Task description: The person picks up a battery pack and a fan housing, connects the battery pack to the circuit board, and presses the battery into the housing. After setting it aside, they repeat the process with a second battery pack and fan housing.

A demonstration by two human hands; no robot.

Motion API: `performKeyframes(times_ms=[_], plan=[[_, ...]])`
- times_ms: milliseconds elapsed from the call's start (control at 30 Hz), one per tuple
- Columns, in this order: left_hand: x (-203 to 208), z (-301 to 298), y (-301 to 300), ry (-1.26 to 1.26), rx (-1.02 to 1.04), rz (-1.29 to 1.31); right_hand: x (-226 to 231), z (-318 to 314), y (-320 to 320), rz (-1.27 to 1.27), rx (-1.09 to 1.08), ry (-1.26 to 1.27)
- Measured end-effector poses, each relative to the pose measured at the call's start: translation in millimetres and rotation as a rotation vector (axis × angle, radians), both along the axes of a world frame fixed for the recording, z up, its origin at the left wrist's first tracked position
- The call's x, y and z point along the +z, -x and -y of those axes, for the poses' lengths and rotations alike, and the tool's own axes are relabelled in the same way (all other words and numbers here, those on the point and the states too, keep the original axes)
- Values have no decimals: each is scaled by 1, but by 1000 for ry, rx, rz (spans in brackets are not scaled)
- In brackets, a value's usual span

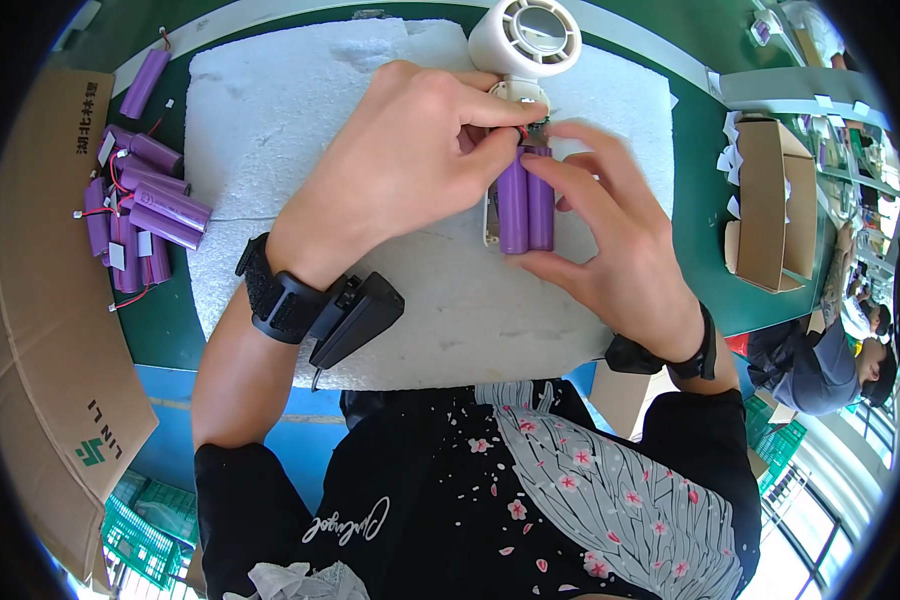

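A white handheld fan [487, 45] lies on the foam pad with its round head pointing away from me and its handle opened up. Over the handle rests a purple battery pack [513, 210] of two cylinders side by side. My right hand [630, 235] grips this pack, thumb at its near end and index finger on its far end. Fingers of my left hand [400, 150] are pinched at the neck of the fan, beside a small green circuit board [541, 123] and a bit of red wire. What exactly they pinch is hidden.
White foam pad [270, 130] covers the green table. Several purple battery packs [170, 212] with wires are piled at its left, beside a large cardboard box [45, 300]. An open carton [762, 205] stands at the right. Beyond it a person [820, 370] sits.
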State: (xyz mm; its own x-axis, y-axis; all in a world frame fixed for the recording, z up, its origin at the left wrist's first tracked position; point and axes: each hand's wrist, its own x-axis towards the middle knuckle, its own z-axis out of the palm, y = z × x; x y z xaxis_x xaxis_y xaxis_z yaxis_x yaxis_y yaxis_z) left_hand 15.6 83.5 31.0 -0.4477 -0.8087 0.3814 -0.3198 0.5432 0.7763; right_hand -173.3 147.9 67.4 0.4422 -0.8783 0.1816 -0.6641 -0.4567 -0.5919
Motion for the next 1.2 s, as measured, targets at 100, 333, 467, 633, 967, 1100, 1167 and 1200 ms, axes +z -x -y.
performKeyframes(times_ms=[100,333,467,633,967,1100,1167,1200], plan=[[10,-2,-2,-103,-7,82,-3,-1,0,-9,-13,49],[4,-7,1,-158,25,67,-11,-2,-2,-76,28,181],[3,-4,-3,-263,3,58,-13,-3,-4,-55,0,166],[9,4,-10,-459,-136,58,-20,6,-3,53,-43,64],[2,2,-9,-507,-117,-91,-13,26,1,172,46,-42],[2,-4,1,-376,-108,-89,-25,28,14,229,-18,-17],[1,-7,2,-275,-135,-59,-24,28,13,205,-62,-51],[4,-7,0,-266,-117,-59,-21,27,12,189,-84,-72]])
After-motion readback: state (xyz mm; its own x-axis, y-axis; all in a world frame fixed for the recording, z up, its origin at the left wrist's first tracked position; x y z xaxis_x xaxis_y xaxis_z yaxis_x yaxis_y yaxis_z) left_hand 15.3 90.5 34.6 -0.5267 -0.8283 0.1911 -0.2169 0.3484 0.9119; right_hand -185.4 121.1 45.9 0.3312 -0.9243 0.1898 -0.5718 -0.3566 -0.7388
